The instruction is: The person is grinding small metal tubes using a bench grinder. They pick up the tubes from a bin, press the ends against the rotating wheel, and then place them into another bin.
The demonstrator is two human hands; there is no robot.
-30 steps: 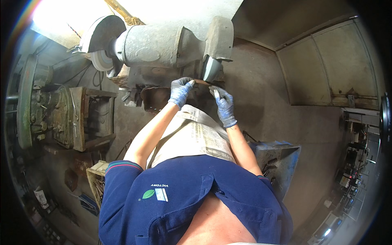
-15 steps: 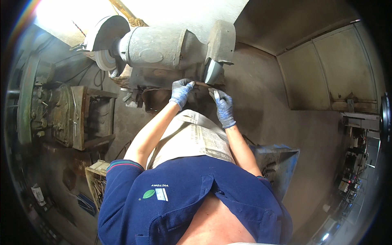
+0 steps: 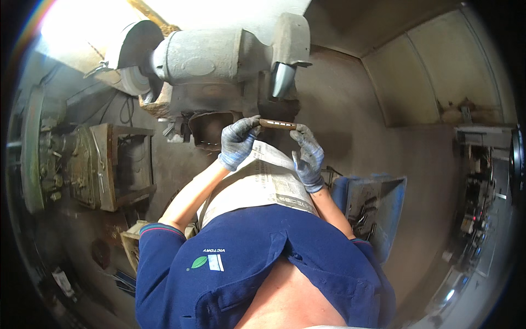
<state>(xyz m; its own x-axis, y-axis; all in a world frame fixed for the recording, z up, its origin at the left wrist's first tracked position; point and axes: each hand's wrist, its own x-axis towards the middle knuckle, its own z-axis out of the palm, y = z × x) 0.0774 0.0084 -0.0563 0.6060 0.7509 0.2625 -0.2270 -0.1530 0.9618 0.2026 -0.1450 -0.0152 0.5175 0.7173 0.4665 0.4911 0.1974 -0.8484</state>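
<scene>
A short flat brown metal piece (image 3: pixel 277 124) is held level between my two gloved hands, just below the right wheel (image 3: pixel 282 78) of a large grey bench grinder (image 3: pixel 211 57). My left hand (image 3: pixel 238 141) grips its left end and my right hand (image 3: pixel 308 155) grips its right end. Both hands wear grey-blue knit gloves. The piece sits a little clear of the wheel. A newspaper sheet (image 3: pixel 263 181) lies over my lap under the hands.
The grinder's left wheel (image 3: pixel 131 57) sits under a guard. A rusty metal machine frame (image 3: pixel 98 164) stands to my left. A blue bin (image 3: pixel 370 205) with metal parts is at my right. Concrete walls and a cluttered shelf (image 3: pixel 482 181) lie further right.
Both hands have drawn the metal piece slightly down and away from the right grinding wheel and hold it flatter.
</scene>
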